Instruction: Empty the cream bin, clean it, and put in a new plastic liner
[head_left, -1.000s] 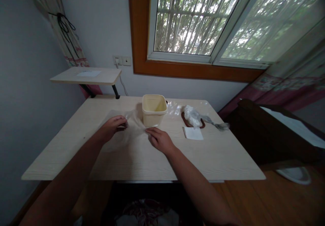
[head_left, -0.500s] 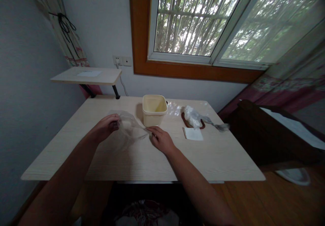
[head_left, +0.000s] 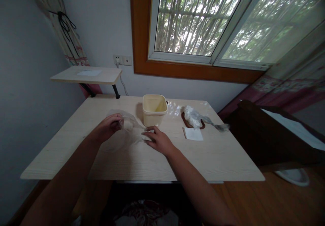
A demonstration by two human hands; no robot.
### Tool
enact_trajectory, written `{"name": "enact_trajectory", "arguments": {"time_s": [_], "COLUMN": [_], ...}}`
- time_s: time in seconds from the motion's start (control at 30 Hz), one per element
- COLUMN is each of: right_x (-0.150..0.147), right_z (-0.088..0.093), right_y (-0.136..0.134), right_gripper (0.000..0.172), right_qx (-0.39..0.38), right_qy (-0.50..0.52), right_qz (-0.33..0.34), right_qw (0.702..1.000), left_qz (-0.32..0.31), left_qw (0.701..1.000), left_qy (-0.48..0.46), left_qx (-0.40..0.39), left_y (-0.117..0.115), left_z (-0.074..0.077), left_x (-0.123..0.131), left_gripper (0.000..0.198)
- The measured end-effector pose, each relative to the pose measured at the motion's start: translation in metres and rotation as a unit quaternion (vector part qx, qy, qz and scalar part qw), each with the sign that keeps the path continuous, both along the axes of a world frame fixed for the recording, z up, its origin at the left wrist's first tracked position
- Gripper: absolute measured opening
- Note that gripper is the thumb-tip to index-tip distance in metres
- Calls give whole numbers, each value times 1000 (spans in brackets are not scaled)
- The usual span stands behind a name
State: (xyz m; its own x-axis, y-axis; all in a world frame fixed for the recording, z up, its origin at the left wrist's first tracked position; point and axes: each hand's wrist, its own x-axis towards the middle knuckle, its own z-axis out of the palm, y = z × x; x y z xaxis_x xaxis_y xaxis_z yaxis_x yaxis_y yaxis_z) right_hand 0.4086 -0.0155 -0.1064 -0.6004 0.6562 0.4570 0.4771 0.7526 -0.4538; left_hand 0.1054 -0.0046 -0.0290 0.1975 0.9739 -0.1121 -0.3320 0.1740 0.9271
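Observation:
A thin, clear plastic bag [head_left: 130, 126] stretches between my two hands above the table. Closed fingers of my left hand [head_left: 110, 126] grip its left side. At its right edge, my right hand [head_left: 158, 139] has its thumb and fingers spread apart, with the fingertips touching the film. Just behind my right hand stands a cream square plastic tub [head_left: 154, 112], upright and without a lid. The bag's lower outline is hard to make out against the pale wood.
On the right of the table [head_left: 203, 161] lie a crumpled white plastic bag [head_left: 192, 117], a reddish-brown curved thing [head_left: 186, 120] partly under it, and a white square pad [head_left: 193, 134]. A small raised shelf [head_left: 106, 77] stands at the back left.
My left hand has moved slightly right, bringing the hands closer. The fingers of my right hand have opened from a pinch on the bag's edge.

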Motion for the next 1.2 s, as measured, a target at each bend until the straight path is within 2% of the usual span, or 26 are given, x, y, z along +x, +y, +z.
{"name": "enact_trajectory", "arguments": {"time_s": [0.2, 0.3, 0.43, 0.53, 0.67, 0.8, 0.97, 1.13, 1.2], "right_x": [1, 0, -2, -4, -5, -4, -1, -1, -2], "right_z": [7, 4, -6, -11, -12, -10, -7, 1, 4], "right_y": [-3, -2, 3, 5, 6, 4, 2, -3, -4], "right_gripper": [45, 46, 34, 23, 20, 21, 24, 24, 23], "right_qx": [-7, 5, 29, 43, 46, 22, 33, 63, 73], "right_qy": [29, 6, -29, -59, -73, -45, 28, 72, 76], "right_qz": [34, 15, -32, -35, -38, -66, -79, -26, -20], "right_qw": [999, 1000, 999, 997, 996, 997, 996, 995, 994], "left_qz": [10, -5, -35, -46, -45, -16, 27, 10, 10], "left_qw": [999, 999, 999, 999, 999, 1000, 998, 991, 981], "left_qy": [-28, -35, -25, -17, -17, -15, 24, 84, 139], "left_qx": [-15, 0, -1, 1, 5, 18, 56, 105, 138], "left_y": [4, 3, -3, -6, -3, 0, -2, -3, -4], "left_z": [1, 2, 4, 4, 0, -4, -11, -19, -21], "left_x": [-8, -9, -4, -1, -3, -7, -7, -4, -4], "left_gripper": [12, 15, 14, 11, 9, 11, 13, 28, 28]}}
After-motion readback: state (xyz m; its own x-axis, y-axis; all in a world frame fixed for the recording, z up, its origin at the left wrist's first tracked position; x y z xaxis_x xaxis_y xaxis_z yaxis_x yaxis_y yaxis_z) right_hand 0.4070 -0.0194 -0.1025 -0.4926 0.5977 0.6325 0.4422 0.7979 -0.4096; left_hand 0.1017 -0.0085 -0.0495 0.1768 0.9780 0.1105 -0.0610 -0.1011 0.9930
